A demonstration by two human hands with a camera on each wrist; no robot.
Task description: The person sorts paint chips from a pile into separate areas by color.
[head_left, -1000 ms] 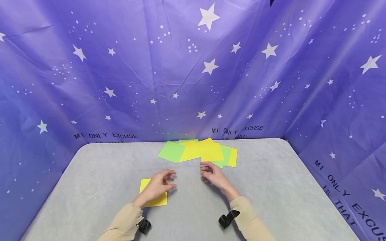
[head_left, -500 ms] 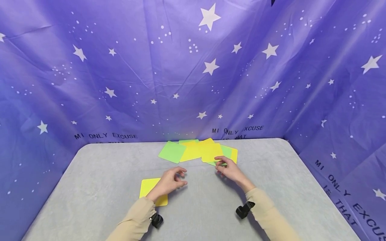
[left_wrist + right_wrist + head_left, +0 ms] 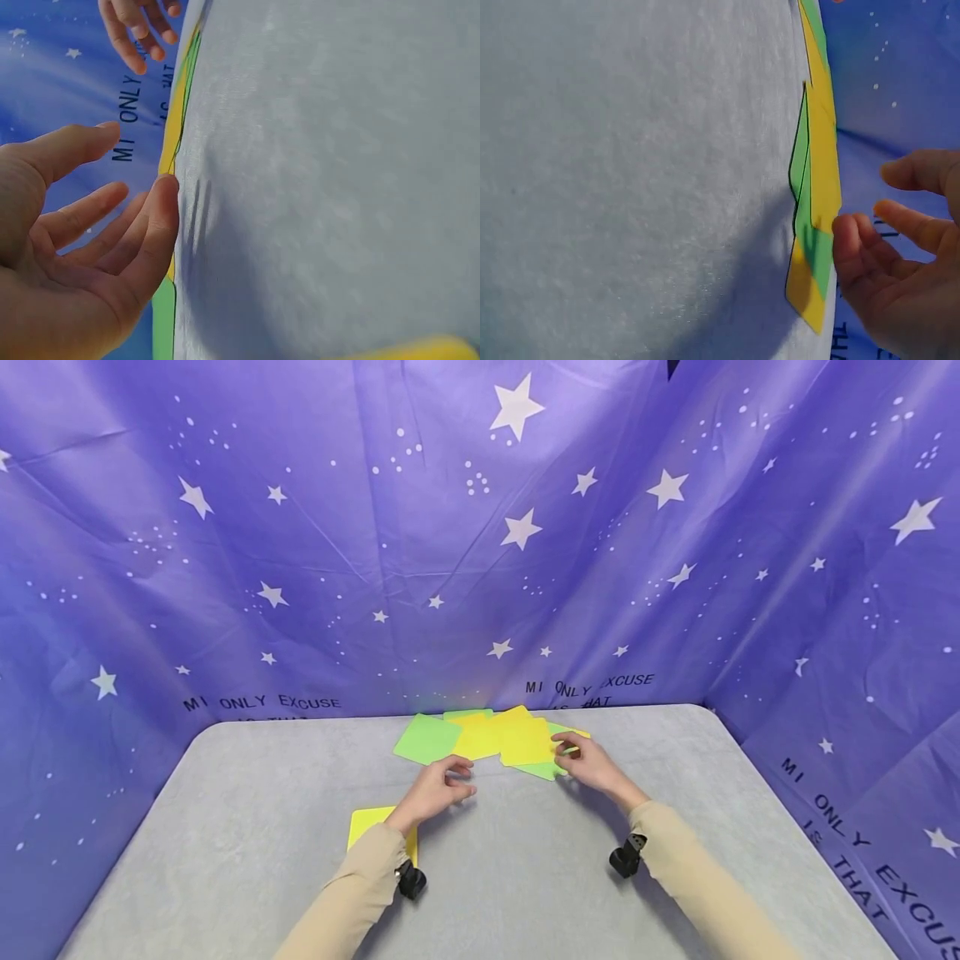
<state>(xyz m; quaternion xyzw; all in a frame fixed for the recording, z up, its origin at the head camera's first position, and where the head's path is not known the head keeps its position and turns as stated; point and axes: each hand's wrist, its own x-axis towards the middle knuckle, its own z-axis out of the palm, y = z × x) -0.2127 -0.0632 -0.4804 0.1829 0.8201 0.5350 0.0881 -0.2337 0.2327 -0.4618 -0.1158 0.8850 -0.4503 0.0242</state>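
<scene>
A fanned pile of yellow and green square cards lies at the far middle of the grey table. My right hand hangs over the pile's right end with loosely curled fingers and grips nothing. In the right wrist view its fingertips hover just beside the yellow and green card edges. My left hand floats just in front of the pile, relaxed and holding nothing; the left wrist view shows its fingers close above the cloth. A single yellow card lies near my left forearm, partly covered by the sleeve.
A purple star-printed curtain closes off the table at the back and on both sides. Black wrist-camera mounts sit under both sleeves. The table's corners are rounded.
Both hands moved away from me toward the card pile. The right hand went from the table's middle to the pile's right end; the left hand left the single yellow card behind.
</scene>
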